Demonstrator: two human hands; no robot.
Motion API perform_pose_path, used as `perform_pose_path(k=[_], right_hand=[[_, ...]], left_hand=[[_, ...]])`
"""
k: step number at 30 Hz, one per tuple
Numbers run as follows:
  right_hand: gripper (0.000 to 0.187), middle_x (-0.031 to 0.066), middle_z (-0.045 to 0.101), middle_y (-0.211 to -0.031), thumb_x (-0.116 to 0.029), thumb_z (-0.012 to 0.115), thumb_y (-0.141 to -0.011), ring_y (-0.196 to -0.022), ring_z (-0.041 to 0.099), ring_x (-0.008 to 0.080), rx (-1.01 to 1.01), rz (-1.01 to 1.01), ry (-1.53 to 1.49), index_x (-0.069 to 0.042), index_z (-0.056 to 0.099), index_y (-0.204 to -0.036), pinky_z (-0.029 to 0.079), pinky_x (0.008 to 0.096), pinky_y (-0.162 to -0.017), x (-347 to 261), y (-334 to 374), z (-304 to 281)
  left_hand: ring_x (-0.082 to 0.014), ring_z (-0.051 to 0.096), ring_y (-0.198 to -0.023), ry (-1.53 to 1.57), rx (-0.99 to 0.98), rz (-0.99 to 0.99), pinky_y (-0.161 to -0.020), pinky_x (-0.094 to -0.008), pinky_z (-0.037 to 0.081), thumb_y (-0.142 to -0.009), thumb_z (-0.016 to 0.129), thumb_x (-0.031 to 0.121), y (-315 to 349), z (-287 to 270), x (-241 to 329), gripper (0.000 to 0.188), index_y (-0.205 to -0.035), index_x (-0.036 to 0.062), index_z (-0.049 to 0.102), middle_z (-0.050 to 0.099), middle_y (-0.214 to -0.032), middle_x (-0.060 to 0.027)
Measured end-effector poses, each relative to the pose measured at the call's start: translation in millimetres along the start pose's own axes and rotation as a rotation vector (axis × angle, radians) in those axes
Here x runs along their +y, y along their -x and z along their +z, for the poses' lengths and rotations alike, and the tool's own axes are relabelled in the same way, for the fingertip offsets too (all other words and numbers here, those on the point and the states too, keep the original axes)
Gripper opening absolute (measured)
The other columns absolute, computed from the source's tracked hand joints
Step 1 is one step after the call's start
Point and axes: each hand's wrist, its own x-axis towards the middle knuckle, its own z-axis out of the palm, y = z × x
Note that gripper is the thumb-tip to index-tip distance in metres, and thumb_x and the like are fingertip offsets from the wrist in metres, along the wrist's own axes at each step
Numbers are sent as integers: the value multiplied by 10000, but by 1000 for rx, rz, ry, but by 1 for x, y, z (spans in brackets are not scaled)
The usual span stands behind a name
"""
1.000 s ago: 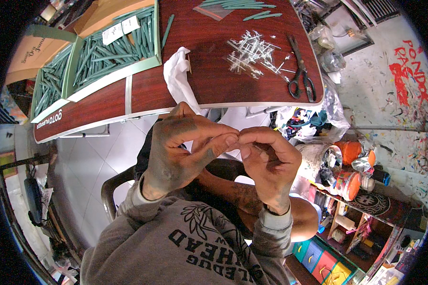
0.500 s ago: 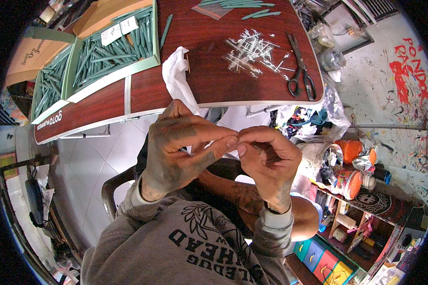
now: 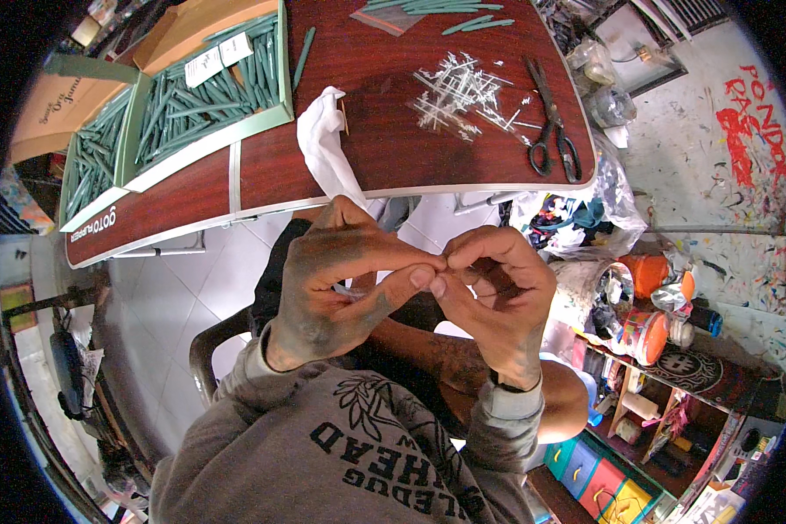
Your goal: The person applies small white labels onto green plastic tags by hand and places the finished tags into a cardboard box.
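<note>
My left hand (image 3: pixel 336 279) and my right hand (image 3: pixel 505 301) meet fingertip to fingertip in front of my chest, just off the near table edge. Thumb and forefinger of each are pinched together. Whatever lies between the fingertips is too small and hidden to name. Past the hands, a crumpled white cloth (image 3: pixel 320 131) hangs over the table's near edge. Farther right is a loose heap of small white and clear sticks (image 3: pixel 463 92), beside black scissors (image 3: pixel 550 131) with the handles toward me.
Light green boxes (image 3: pixel 214 131) full of dark green pen-like sticks stand on the left of the red-brown table (image 3: pixel 384 157). More green sticks (image 3: pixel 480 25) and a small clear bag (image 3: pixel 389 17) lie at the far side. Orange tubs (image 3: pixel 644 336) and a shelf (image 3: pixel 651 419) stand at right.
Both hands have shifted slightly to the right and stay joined at the fingertips. The left hand sits a little lower. Things on the table have not moved.
</note>
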Motion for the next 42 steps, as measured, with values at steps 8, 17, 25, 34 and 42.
perform_pose_path(k=[8,17,25,34,42], right_hand=[[293,137,681,-992,119,732,-787,-877,684,202,179,-255,141,16,603,-1030,562,327,-837,3,-2,28],[238,164,715,-905,88,760,-731,-821,709,272,271,-481,374,11,689,-944,562,346,-764,10,-2,27],[259,159,712,-899,87,751,-730,-794,704,282,276,-575,541,3,696,-969,562,357,-729,5,-4,26],[266,117,605,-938,102,723,-749,-863,600,209,74,-346,135,17,609,-973,495,297,-795,10,-4,13],[257,123,648,-910,7,788,-700,-814,647,234,99,-455,414,-34,625,-893,523,320,-744,6,-4,7]], left_hand=[[-99,459,-720,148,260,-52,-704,-271,360,-876,753,181,9,13,-8,129,-963,90,779,753,-863,14],[-112,471,-769,140,286,-51,-732,-278,372,-870,758,179,11,18,-3,160,-988,73,779,750,-911,3],[-142,469,-782,62,294,-3,-737,-287,378,-856,769,166,10,21,0,165,-992,75,778,743,-900,-14],[-156,489,-798,121,203,108,-741,-304,379,-857,762,175,7,21,-2,127,-939,79,780,741,-894,-25],[-160,501,-764,118,184,110,-742,-305,376,-843,772,176,7,21,-3,117,-915,84,778,742,-876,-27]])
